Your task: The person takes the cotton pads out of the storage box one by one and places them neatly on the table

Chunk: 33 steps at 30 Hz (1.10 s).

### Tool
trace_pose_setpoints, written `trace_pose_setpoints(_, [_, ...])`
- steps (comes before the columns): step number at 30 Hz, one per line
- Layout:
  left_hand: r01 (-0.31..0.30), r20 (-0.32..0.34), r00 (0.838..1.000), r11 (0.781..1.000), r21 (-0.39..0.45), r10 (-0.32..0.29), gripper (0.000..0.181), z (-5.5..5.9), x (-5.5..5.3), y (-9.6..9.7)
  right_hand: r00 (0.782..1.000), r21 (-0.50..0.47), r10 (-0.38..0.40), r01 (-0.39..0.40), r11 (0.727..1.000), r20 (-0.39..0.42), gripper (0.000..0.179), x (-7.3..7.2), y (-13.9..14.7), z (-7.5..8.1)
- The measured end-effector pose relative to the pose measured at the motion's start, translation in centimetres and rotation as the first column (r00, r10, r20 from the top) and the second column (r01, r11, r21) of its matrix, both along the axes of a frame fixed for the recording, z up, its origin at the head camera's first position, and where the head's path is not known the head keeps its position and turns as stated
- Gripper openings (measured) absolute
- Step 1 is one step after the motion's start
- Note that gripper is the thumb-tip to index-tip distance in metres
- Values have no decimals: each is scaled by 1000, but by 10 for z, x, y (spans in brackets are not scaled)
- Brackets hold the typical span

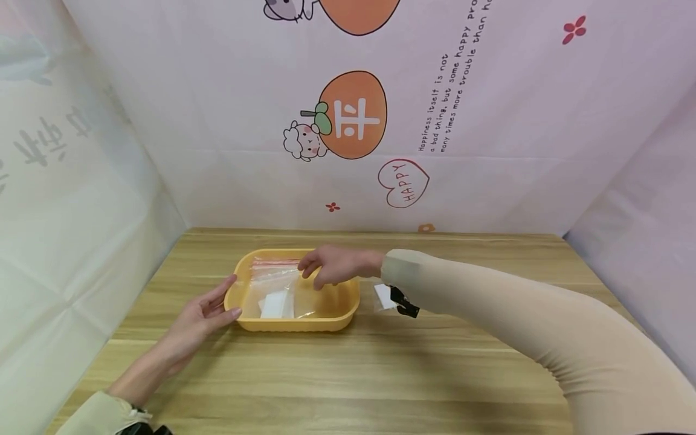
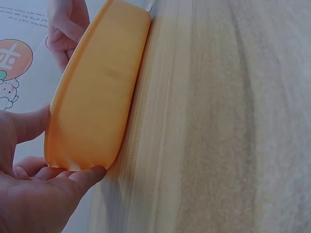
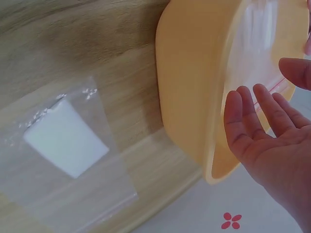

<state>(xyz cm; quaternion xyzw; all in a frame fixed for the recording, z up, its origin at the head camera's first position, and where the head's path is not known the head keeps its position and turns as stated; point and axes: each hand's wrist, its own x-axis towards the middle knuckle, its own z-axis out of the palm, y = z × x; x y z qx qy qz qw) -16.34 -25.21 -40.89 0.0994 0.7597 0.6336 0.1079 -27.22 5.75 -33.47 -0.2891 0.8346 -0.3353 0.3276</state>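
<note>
A yellow plastic basin (image 1: 293, 325) stands on the wooden table, holding clear zip bags (image 1: 272, 281) with red seal lines. A white rectangular piece (image 1: 274, 304) shows through the plastic. My left hand (image 1: 203, 314) grips the basin's left end; in the left wrist view its thumb is at the rim and its fingers lie along the outer wall. Over the basin's right part is my right hand (image 1: 338, 264), its fingers loosely bent and apart, with nothing between them. In the right wrist view those fingers (image 3: 238, 121) hang by the rim, beside the bags.
Right of the basin, a clear bag with a white rectangular piece (image 3: 68, 138) lies on the table (image 1: 326, 380), partly covered by my right forearm in the head view. A printed white cloth (image 1: 244, 181) hangs behind the table and along both sides.
</note>
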Motion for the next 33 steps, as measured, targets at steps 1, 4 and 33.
trace_pose_setpoints(1, [0,0,1000,1000,0,0,84,0,0,0,1000,-4,0,0,1000,1,60,0,-2,-1])
trace_pose_setpoints(4, [-1,0,1000,1000,1,1,84,0,0,-1,1000,-20,-7,7,1000,15,60,-1,-7,-4])
trace_pose_setpoints(33, [-9,11,1000,1000,10,9,84,0,-2,0,985,-135,-92,112,984,149,61,2,-32,-18])
